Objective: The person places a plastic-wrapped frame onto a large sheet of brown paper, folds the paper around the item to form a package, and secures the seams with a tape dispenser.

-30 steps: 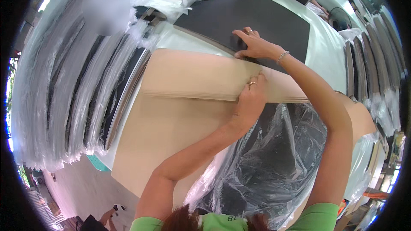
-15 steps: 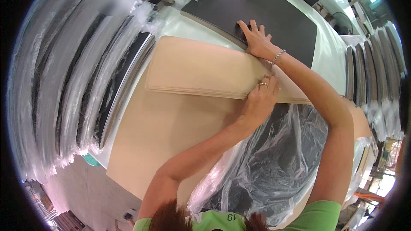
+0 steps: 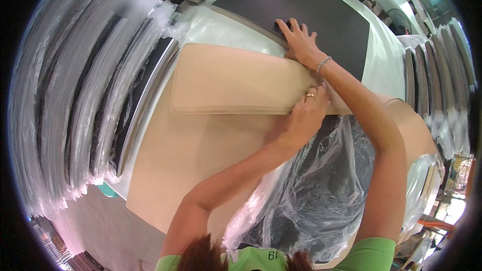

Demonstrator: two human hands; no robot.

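Note:
A layered strip of tan paperboard [image 3: 236, 78] lies over a larger tan sheet [image 3: 181, 145]. My left hand [image 3: 307, 115] rests at the strip's near edge, its fingers curled closed on the board; the fingertips are partly hidden. Farther out, my right hand [image 3: 301, 42] has its fingers spread over the near edge of a dark flat panel [image 3: 331, 15]. My right forearm crosses over the strip and hides part of it. Close to my body, crumpled clear plastic film [image 3: 321, 195] covers another dark surface.
Plastic-wrapped panels [image 3: 83, 105] stand in a row at the left. More upright panels [image 3: 439, 75] are at the right. Tan board [image 3: 409, 123] bulges beyond my right forearm. White sheeting [image 3: 211, 25] covers the work surface beside the dark panel. A fan [image 3: 397, 21] stands at the far right.
The tan board beyond my right forearm now shows more and bulges upward. The near edge of the strip looks straighter. Both hands keep nearly the same places.

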